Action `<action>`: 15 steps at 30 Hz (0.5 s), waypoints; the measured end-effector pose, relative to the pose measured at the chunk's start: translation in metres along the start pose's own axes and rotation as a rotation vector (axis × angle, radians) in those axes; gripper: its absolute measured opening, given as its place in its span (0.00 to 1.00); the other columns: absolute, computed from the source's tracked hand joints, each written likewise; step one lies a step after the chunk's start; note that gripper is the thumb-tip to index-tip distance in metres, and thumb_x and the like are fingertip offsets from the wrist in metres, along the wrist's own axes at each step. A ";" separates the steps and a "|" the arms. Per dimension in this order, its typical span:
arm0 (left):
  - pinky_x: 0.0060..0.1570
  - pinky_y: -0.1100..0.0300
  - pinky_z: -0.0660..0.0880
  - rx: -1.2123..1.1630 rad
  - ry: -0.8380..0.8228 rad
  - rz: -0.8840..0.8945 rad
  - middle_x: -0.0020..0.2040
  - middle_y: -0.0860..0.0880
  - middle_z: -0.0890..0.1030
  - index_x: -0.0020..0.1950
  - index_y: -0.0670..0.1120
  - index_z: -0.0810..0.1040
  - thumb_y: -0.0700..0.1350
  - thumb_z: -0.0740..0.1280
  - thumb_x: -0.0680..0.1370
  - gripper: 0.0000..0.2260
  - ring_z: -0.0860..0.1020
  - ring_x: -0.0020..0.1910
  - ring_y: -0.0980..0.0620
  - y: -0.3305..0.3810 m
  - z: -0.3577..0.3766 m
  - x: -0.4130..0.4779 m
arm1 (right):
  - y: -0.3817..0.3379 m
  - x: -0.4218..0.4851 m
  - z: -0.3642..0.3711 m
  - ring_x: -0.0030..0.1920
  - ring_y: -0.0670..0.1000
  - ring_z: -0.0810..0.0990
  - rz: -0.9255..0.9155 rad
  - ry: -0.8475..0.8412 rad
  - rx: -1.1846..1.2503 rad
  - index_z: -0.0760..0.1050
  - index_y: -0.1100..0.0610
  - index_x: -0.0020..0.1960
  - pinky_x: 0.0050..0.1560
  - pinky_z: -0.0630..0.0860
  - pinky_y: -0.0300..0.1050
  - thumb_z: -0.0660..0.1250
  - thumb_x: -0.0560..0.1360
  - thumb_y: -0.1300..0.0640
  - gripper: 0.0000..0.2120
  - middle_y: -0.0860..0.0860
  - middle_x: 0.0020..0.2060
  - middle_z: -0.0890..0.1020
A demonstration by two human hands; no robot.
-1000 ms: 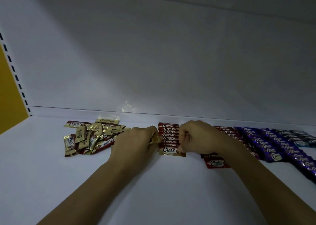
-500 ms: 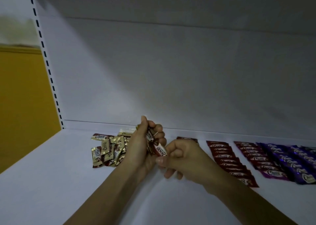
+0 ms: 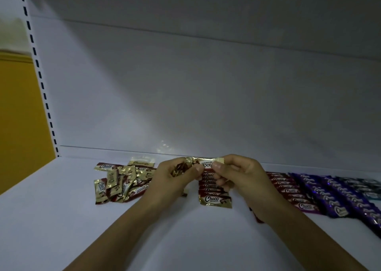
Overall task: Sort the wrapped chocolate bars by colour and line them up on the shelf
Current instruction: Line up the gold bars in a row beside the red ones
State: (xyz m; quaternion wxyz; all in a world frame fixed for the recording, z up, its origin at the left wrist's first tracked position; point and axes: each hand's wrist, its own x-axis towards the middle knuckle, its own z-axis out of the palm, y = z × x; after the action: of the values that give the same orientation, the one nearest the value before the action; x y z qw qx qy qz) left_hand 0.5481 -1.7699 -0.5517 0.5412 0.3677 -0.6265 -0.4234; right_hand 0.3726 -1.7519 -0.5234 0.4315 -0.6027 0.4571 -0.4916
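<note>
gold bar point(image 3: 206, 162) held crosswise, left hand point(image 3: 175, 181) to right hand point(image 3: 240, 177)

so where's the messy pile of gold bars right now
In the head view, the gold pile lies on the shelf at the left, just left of the left hand and the lined-up row.

A white shelf board point(image 3: 61, 219) runs from near to far and meets a plain white back panel point(image 3: 206, 95). Faint horizontal seams point(image 3: 185, 32) cross the panel high up. On the left a white upright point(image 3: 39, 70) with a column of dark slots leans up along the panel's edge. Left of it is a mustard-yellow surface point(image 3: 18, 116) with a pale, blurred area point(image 3: 10, 33) above. The light is dim and greyish, darker towards the top, with a small bright glint point(image 3: 164, 147) low on the panel.
</note>
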 end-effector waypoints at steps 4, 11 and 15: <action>0.27 0.64 0.71 -0.122 -0.077 0.004 0.32 0.53 0.80 0.42 0.49 0.83 0.49 0.69 0.72 0.06 0.73 0.28 0.60 0.003 0.011 -0.005 | 0.009 -0.007 0.002 0.43 0.50 0.82 0.015 -0.080 0.216 0.82 0.58 0.49 0.40 0.76 0.39 0.71 0.68 0.58 0.10 0.53 0.41 0.84; 0.22 0.65 0.66 -0.228 0.159 -0.311 0.31 0.54 0.69 0.48 0.47 0.79 0.47 0.64 0.77 0.06 0.64 0.22 0.58 -0.001 0.007 0.004 | 0.009 0.000 -0.015 0.41 0.52 0.83 0.007 0.229 0.000 0.77 0.64 0.46 0.41 0.77 0.37 0.64 0.75 0.63 0.05 0.58 0.42 0.84; 0.26 0.63 0.68 -0.240 0.248 -0.401 0.34 0.48 0.72 0.45 0.45 0.75 0.46 0.59 0.82 0.10 0.69 0.22 0.57 -0.004 0.000 0.008 | 0.010 0.003 -0.028 0.34 0.43 0.78 0.006 0.050 -0.474 0.81 0.57 0.43 0.34 0.71 0.29 0.68 0.73 0.64 0.05 0.55 0.36 0.83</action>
State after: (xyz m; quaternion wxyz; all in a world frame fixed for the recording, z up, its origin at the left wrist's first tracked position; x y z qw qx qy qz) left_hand 0.5473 -1.7791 -0.5522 0.5590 0.4668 -0.4154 -0.5451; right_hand 0.3435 -1.7586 -0.5288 0.2679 -0.6733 0.5723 -0.3839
